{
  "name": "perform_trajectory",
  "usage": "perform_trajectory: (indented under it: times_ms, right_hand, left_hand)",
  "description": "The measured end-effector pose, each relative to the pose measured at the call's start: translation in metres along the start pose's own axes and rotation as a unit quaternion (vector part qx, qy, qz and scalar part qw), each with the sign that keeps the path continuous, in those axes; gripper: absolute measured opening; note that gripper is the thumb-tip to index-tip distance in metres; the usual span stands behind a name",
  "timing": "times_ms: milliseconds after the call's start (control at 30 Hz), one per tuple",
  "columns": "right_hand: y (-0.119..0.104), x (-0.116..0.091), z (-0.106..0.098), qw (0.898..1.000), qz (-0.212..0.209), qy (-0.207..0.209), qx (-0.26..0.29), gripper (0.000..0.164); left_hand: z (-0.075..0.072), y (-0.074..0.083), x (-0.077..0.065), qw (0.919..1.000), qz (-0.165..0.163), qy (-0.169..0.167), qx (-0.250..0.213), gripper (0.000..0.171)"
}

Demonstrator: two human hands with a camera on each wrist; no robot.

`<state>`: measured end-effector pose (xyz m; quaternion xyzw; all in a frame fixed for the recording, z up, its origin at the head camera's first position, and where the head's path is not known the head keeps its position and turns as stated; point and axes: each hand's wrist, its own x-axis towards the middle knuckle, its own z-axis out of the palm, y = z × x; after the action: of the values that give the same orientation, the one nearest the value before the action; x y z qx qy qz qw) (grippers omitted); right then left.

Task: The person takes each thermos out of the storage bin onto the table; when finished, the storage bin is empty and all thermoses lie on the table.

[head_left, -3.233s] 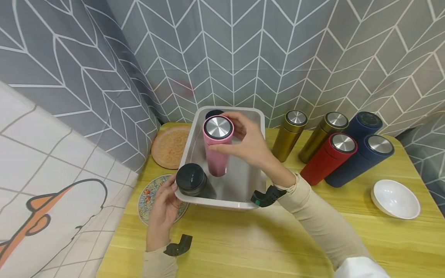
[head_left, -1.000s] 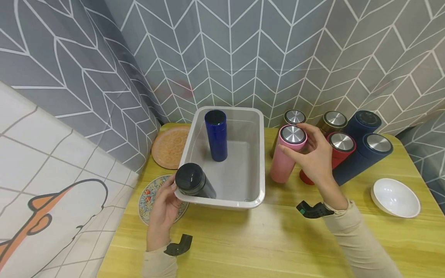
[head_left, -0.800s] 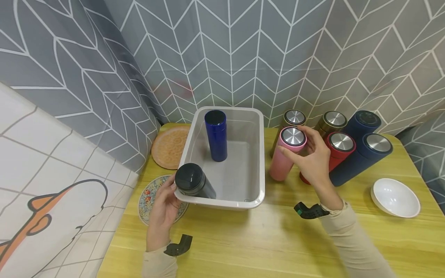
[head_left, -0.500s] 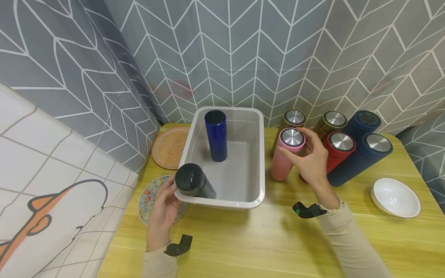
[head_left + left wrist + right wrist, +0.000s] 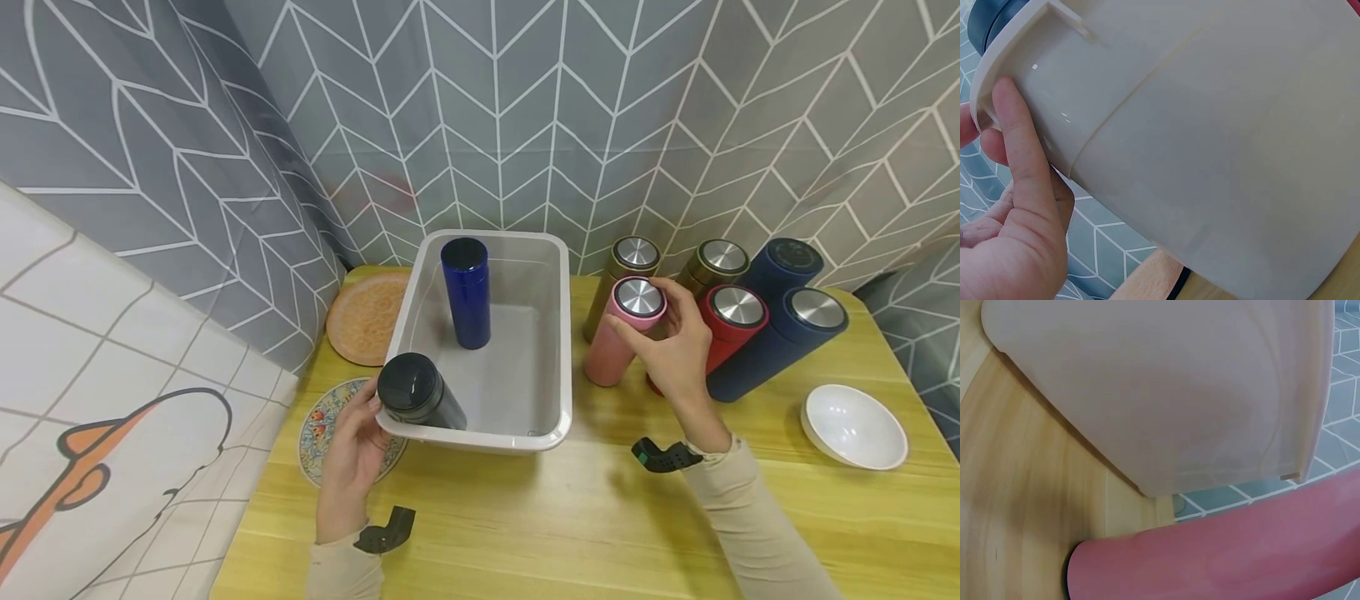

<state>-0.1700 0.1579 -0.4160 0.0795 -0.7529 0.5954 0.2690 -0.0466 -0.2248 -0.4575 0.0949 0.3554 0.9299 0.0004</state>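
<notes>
My left hand [image 5: 352,437] grips the front left corner of a grey plastic tub [image 5: 558,333]; in the left wrist view its fingers [image 5: 1019,137] lie against the underside of the rim. Inside the tub stand a glossy blue thermos flask [image 5: 468,300] at the back and a black-lidded flask [image 5: 410,387] in the front left corner. My right hand [image 5: 678,350] holds a pink thermos flask [image 5: 611,354] just below its silver-topped lid, right of the tub. The right wrist view shows the pink flask's base close over the wooden table, but not the hand.
Behind and right of the pink flask stand two gold flasks [image 5: 600,308], a red flask [image 5: 717,342] and two dark blue flasks [image 5: 765,358]. A white bowl [image 5: 855,429] sits at the right. Left of the tub lie a round orange mat [image 5: 363,321] and a patterned mat [image 5: 315,433].
My right hand has carried the pink flask out of the tub to the table's right side, beside the gold flasks; lately it shifts only slightly. The left hand stays at the tub's corner.
</notes>
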Motion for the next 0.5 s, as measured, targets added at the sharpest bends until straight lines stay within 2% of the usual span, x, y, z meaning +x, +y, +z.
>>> perform_trajectory:
  times_ms: [233, 500]
  right_hand:
    - [-0.006, -0.003, -0.001, 0.999, 0.038, 0.007, -0.013, 0.071]
    - [-0.011, -0.004, -0.001, 0.998, 0.042, -0.001, -0.054, 0.072]
  left_hand:
    - [-0.002, 0.001, 0.0, 1.0, -0.003, 0.005, 0.006, 0.047]
    - [-0.002, 0.0, 0.0, 1.0, 0.001, -0.004, 0.003, 0.046]
